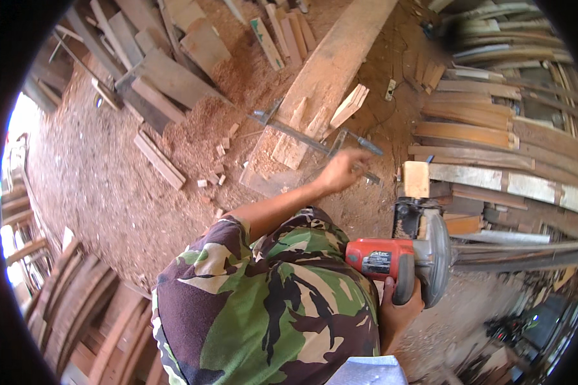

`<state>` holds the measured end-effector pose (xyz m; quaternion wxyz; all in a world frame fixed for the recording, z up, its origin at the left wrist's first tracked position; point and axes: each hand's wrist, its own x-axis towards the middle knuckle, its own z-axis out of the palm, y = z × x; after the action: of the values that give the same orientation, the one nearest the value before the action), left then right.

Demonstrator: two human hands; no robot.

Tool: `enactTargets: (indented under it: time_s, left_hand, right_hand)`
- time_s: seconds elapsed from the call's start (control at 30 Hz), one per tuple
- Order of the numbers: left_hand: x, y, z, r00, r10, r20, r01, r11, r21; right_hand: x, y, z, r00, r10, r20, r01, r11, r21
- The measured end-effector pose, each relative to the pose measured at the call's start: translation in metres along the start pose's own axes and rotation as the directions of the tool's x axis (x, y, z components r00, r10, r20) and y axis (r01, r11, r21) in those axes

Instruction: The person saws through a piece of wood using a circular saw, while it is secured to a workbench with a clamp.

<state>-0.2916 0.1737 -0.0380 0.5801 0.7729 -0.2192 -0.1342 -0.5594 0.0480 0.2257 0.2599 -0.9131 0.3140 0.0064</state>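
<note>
A long steel bar clamp (300,136) lies across a wide, thick plank (327,61) and smaller wood pieces (297,115) on top of it. My left hand (345,172) reaches over the near end of the clamp's bar, close to the sliding jaw and its screw handle; the fingers are curled at the bar. At my right side, my right hand (404,308) grips the rear handle of a red circular saw (382,256) with a round grey guard. The saw's blade is hidden. A pale wood block (416,179) shows at the saw's front.
Stacked boards (469,119) line the right side. More boards (173,74) lean at the far left, beside sawdust heaps. Small offcuts (218,173) and two strips (159,160) lie on the dirt floor. A power socket strip (390,90) rests right of the plank.
</note>
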Motion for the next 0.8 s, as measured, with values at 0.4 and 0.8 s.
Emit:
enactTargets:
  time_s: [0.4,0.8]
  left_hand:
    - [0.133,0.004,0.022,0.453,0.047,-0.89,0.409,0.876,0.255]
    - [0.145,-0.001,0.021,0.479,-0.072,-0.875,0.533,0.816,0.225]
  right_hand:
    - [0.179,0.102,-0.086,0.921,-0.379,0.092,0.378,0.925,0.027]
    - [0.355,0.146,-0.14,0.689,-0.649,0.324,0.624,0.758,0.19]
